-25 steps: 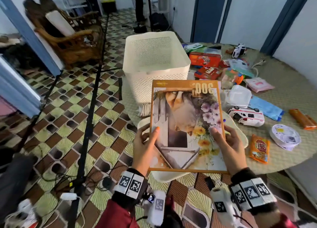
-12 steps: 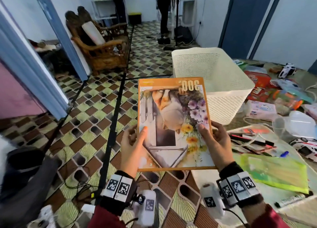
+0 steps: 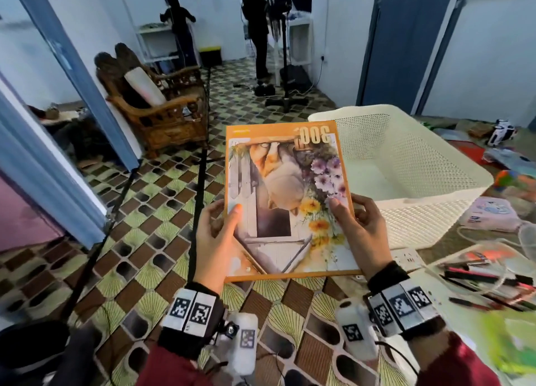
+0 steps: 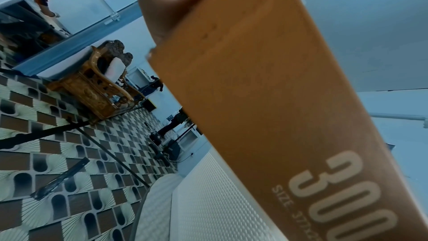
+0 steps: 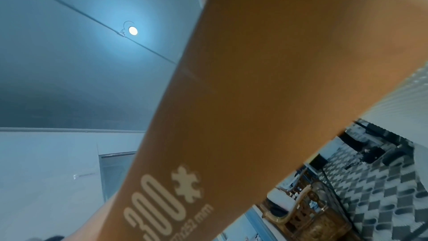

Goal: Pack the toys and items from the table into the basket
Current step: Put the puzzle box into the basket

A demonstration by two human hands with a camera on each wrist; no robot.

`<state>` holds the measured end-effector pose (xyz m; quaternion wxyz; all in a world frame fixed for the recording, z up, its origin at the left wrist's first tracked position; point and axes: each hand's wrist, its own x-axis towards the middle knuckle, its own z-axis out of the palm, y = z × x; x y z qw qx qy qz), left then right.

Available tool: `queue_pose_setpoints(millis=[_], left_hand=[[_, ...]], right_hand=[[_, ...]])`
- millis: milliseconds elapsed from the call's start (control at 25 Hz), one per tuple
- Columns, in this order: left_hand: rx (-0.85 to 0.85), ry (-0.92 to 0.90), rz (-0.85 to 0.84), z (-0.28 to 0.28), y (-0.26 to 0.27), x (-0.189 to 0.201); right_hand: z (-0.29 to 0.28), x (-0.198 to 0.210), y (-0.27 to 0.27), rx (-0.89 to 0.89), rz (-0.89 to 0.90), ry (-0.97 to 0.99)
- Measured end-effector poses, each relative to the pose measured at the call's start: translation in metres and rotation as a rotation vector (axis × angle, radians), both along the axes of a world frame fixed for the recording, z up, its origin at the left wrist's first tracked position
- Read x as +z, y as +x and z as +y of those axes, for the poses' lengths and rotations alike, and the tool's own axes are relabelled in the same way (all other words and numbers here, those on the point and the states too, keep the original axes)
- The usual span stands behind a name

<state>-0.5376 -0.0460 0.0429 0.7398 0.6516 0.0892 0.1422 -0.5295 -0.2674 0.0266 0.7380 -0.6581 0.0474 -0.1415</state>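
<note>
An orange puzzle box point(image 3: 285, 200) with a flower picture and "300" printed on it is held up in front of me, over the floor and left of the basket. My left hand point(image 3: 216, 240) grips its near left edge, thumb on the lid. My right hand point(image 3: 361, 229) grips the near right edge the same way. The box's orange side point(image 4: 266, 98) fills the left wrist view, and its other side point(image 5: 266, 89) fills the right wrist view. The white perforated basket point(image 3: 412, 182) stands on the table just right of the box, and its inside looks bare.
On the table point(image 3: 452, 240) right of the basket lie a pink pouch point(image 3: 490, 214), pens in a tray point(image 3: 490, 278), a green folder point(image 3: 513, 345) and a toy car point(image 3: 501, 131). A wooden armchair point(image 3: 156, 107) and a black stand point(image 3: 285, 66) are on the patterned floor. Two people stand at the back.
The box has come off the table and swung left, out over the floor beside the basket. Both hands keep the same hold on its near edges.
</note>
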Motion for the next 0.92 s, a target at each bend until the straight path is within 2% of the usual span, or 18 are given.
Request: queue_pose_setpoints(millis=[360, 600, 920], left_hand=[[-0.115, 0.004, -0.094, 0.009, 0.159, 0.036], [-0.256, 0.0, -0.135, -0.018, 0.266, 0.059], [-0.511, -0.021, -0.184, -0.087, 0.356, 0.066]], right_hand=[[0.005, 0.045, 0.132, -0.161, -0.049, -0.083], [-0.018, 0.075, 0.212, -0.282, -0.077, -0.1], [-0.064, 0.085, 0.247, -0.428, -0.069, -0.137]])
